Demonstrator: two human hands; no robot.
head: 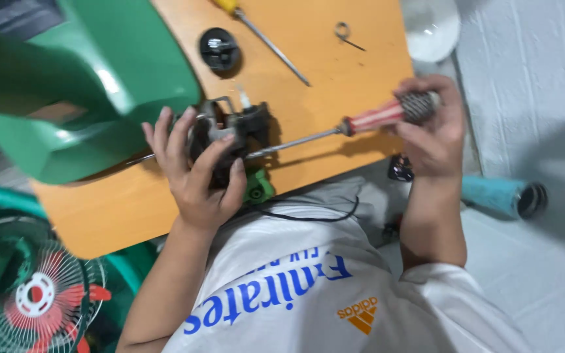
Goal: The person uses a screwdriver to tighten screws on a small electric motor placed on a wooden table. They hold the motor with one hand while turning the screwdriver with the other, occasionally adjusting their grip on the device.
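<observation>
The person's left hand (199, 171) is wrapped over a dark motor block (230, 134) at the near edge of the orange worktop (335, 78), fingers (176, 136) curled around its top and side so it is gripped firmly. The right hand (431, 127) is closed around the red-and-white striped handle of a screwdriver (361, 123), whose long metal shaft runs leftward with its tip at the motor block. A small green piece (257, 187) sits just below the block, with a thin black cable (308, 216) trailing across the white shirt. Further back on the worktop lie a second screwdriver with a yellow handle (266, 39), a round black cap (219, 49) and a small metal clip (344, 33). A green plastic housing (93, 85) stands to the left, a fan grille with a red and white centre (37, 294) is at the lower left, and a teal cylinder (505, 195) lies on the pale floor at right.
</observation>
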